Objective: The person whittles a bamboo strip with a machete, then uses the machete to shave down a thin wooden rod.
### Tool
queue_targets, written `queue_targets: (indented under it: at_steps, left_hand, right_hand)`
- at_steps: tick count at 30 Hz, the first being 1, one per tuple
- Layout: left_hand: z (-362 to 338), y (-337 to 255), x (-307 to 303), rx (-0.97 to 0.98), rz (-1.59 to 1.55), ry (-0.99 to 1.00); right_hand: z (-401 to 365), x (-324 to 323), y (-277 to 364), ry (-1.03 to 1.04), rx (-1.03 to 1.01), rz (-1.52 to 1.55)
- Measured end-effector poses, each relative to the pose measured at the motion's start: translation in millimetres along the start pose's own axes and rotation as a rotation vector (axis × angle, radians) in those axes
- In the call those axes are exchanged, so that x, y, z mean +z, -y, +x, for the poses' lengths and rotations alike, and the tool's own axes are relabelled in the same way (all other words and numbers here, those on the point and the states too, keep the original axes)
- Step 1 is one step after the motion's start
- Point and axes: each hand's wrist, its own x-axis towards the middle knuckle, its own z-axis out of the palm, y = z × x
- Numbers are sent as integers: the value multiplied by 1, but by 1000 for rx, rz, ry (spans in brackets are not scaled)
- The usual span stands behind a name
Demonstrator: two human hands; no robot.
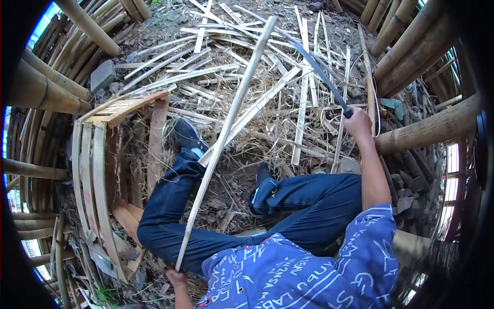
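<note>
A long pale bamboo strip [225,135] slants up from the lower left, passing over my bent left leg. My left hand [176,278] is closed at its lower end; part of the fingers is hard to see. Off to the right, my right hand [358,123] grips the dark handle of a machete [322,75]. Its long, slightly curved blade points up and left, over strips on the ground, apart from the long strip. A flat split bamboo piece [262,105] lies beneath the long strip, its near end by my left shoe [186,134].
Many split bamboo strips [175,80] and shavings litter the dirt ahead. A slatted wooden crate [95,170] lies on its side at left, near a grey block [103,75]. Thick bamboo poles [429,123] and stacked bamboo line both sides. Broken stones [406,201] lie at right.
</note>
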Motion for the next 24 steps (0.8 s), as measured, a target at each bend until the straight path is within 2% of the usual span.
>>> queue_targets:
  at_steps: [2, 4, 6, 8, 10, 13, 20, 24]
  left_hand:
    - [5, -63, -29, -16, 74, 15]
    - [7, 6, -16, 32, 151, 2]
    - [6, 31, -12, 68, 220, -19]
    - [2, 31, -8, 110, 248, -33]
    - [-1, 34, -3, 91, 245, -59]
    - [-4, 42, 4, 54, 224, -43]
    - [-1, 17, -1, 111, 175, -102]
    - [0, 6, -6, 96, 206, -89]
  right_hand:
    - [-4, 6, 5, 65, 14, -41]
    - [-11, 8, 16, 102, -23, 75]
    - [-15, 10, 21, 102, -61, 145]
    - [-17, 20, 21, 129, 12, 210]
    - [-17, 40, 10, 59, -28, 263]
    - [-21, 47, 5, 180, 81, 513]
    - [-26, 38, 15, 258, 159, 608]
    - [-32, 36, 22, 275, 118, 615]
